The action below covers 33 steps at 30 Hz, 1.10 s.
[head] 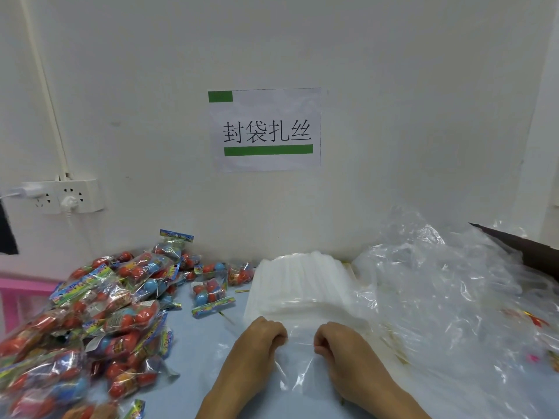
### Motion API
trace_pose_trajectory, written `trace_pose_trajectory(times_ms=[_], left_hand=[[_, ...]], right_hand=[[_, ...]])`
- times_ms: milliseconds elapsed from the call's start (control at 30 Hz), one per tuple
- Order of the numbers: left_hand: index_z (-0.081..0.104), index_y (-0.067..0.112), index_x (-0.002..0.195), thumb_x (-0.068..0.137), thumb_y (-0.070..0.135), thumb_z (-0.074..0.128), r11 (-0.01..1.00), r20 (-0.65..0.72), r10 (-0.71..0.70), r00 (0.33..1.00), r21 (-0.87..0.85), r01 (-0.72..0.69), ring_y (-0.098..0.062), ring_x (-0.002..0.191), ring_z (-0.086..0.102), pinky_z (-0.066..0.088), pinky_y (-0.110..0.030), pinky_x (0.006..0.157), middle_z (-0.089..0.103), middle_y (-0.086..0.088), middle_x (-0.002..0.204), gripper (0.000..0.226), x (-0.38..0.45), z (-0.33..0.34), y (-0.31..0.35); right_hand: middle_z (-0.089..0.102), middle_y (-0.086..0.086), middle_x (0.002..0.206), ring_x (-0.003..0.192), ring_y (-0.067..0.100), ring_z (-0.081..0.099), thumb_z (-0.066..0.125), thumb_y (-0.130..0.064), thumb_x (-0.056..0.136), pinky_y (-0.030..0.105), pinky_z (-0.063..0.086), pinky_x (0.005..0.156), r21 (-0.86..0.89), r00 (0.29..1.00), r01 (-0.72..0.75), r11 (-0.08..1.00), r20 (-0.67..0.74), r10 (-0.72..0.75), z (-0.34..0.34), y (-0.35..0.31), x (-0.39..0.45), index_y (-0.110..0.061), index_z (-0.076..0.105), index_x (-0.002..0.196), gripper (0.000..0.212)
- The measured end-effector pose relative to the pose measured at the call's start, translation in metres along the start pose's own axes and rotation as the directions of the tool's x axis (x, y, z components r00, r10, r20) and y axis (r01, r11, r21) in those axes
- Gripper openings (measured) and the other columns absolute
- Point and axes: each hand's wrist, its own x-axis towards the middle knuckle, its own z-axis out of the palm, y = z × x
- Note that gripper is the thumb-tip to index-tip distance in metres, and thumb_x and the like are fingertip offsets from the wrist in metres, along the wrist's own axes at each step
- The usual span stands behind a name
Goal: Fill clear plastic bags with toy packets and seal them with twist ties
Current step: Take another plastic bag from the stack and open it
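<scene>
Pale blue tabletop (pixel 211 352) pushed up against a white wall, that's the setup. Both hands are working at the near edge of a clear plastic bag (pixel 298 367): the left hand (pixel 260 337) is curling its fingers round the bag's left side, and the right hand (pixel 338 343) is doing the same on the right, fingers tucked in and pinching the film. The bag is draping down toward the person between the two wrists. It's coming off the front of a stack of flat bags (pixel 302 285) lying just beyond the knuckles. Off to the left, a big heap of toy packets (pixel 99 313) with red and blue balls inside is sprawling over the table, and a few thin twist ties (pixel 242 290) are lying between the heap and the stack. To the right, loose crumpled plastic sheeting (pixel 453 297) is piling up. On the wall, a paper sign (pixel 266 130) with green bars is hanging, with a power strip (pixel 71 196) further left.
</scene>
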Motion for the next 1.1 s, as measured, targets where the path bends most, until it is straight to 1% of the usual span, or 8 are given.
trace_pose_trajectory(times_ms=[100, 167, 333, 433, 567, 733, 967, 1100], left_hand=[[0.059, 0.038, 0.098, 0.098, 0.033, 0.057, 0.991, -0.063, -0.068, 0.996, -0.118, 0.06, 0.001, 0.099, 0.052, 0.037, -0.004, 0.082, 0.058, 0.017, 0.104, 0.004, 0.0, 0.0, 0.001], [0.061, 0.034, 0.11, 0.097, 0.041, 0.057, 0.975, -0.191, -0.181, 0.965, -0.16, 0.151, -0.003, 0.109, 0.052, 0.039, -0.011, 0.088, 0.061, 0.015, 0.111, 0.015, 0.002, -0.003, -0.005], [0.038, 0.017, 0.147, 0.093, 0.061, 0.05, 0.878, -0.287, -0.462, 0.839, -0.018, 0.478, -0.023, 0.137, 0.036, 0.035, -0.039, 0.109, 0.047, 0.0, 0.146, 0.07, 0.003, -0.009, -0.022], [0.048, 0.013, 0.134, 0.087, 0.072, 0.049, 0.832, -0.212, -0.538, 0.816, 0.022, 0.554, -0.027, 0.129, 0.038, 0.041, -0.036, 0.1, 0.053, -0.004, 0.136, 0.076, 0.002, -0.008, -0.025], [0.058, 0.024, 0.111, 0.086, 0.066, 0.059, 0.83, -0.11, -0.512, 0.852, 0.192, 0.523, -0.021, 0.118, 0.04, 0.039, -0.028, 0.092, 0.052, 0.002, 0.122, 0.049, -0.002, -0.007, -0.025], [0.058, 0.032, 0.088, 0.095, 0.04, 0.061, 0.869, -0.136, -0.471, 0.872, 0.098, 0.485, -0.015, 0.103, 0.038, 0.038, -0.027, 0.088, 0.055, 0.007, 0.111, 0.011, -0.001, -0.008, -0.018], [0.059, 0.018, 0.078, 0.096, 0.016, 0.063, 0.821, -0.251, -0.509, 0.823, -0.429, 0.377, -0.012, 0.064, 0.061, 0.043, -0.025, 0.057, 0.068, 0.001, 0.066, 0.019, 0.002, -0.018, -0.014], [0.063, 0.012, 0.082, 0.094, 0.0, 0.06, 0.776, -0.218, -0.504, 0.836, -0.538, 0.327, -0.01, 0.074, 0.068, 0.045, -0.019, 0.063, 0.073, -0.001, 0.072, 0.017, 0.006, -0.021, -0.014]], right_hand=[[0.053, -0.014, 0.097, 0.091, 0.001, 0.047, 0.047, -0.008, 0.096, 0.014, 0.04, 0.082, 0.024, 1.0, 0.004, 1.0, -0.011, -0.004, 0.001, 0.003, 0.0, -0.028, 0.059, 0.109, 0.027], [0.049, -0.016, 0.098, 0.09, -0.001, 0.046, 0.047, -0.007, 0.097, 0.012, 0.04, 0.082, 0.044, 1.0, 0.001, 0.999, -0.028, 0.0, 0.001, 0.007, 0.001, -0.027, 0.061, 0.116, 0.031], [0.053, -0.012, 0.093, 0.087, 0.005, 0.053, 0.056, -0.014, 0.098, 0.021, 0.046, 0.08, 0.053, 0.997, -0.045, 0.998, -0.057, 0.048, -0.005, 0.012, 0.003, -0.022, 0.069, 0.094, 0.016], [0.052, -0.016, 0.087, 0.084, 0.005, 0.052, 0.062, -0.017, 0.094, 0.019, 0.044, 0.078, 0.049, 0.996, -0.058, 0.997, -0.068, 0.061, -0.007, 0.011, 0.003, -0.025, 0.063, 0.087, 0.011], [0.054, -0.015, 0.084, 0.082, 0.006, 0.052, 0.065, -0.019, 0.09, 0.02, 0.044, 0.075, 0.032, 0.992, -0.079, 0.996, -0.092, 0.082, -0.009, 0.01, 0.004, -0.029, 0.056, 0.079, 0.018], [0.059, -0.013, 0.094, 0.09, 0.007, 0.056, 0.058, -0.013, 0.096, 0.021, 0.047, 0.08, 0.015, 0.989, -0.071, 0.997, -0.126, 0.072, -0.004, 0.013, 0.004, -0.023, 0.07, 0.093, 0.016], [0.065, -0.013, 0.098, 0.094, 0.009, 0.06, 0.055, -0.018, 0.099, 0.022, 0.047, 0.082, 0.044, 0.98, -0.071, 0.997, -0.181, 0.078, -0.003, 0.014, 0.005, -0.025, 0.074, 0.1, 0.02], [0.065, -0.014, 0.084, 0.082, 0.006, 0.059, 0.069, -0.023, 0.09, 0.021, 0.048, 0.076, 0.066, 0.976, -0.095, 0.993, -0.192, 0.106, -0.006, 0.013, 0.005, -0.027, 0.071, 0.086, 0.006]])
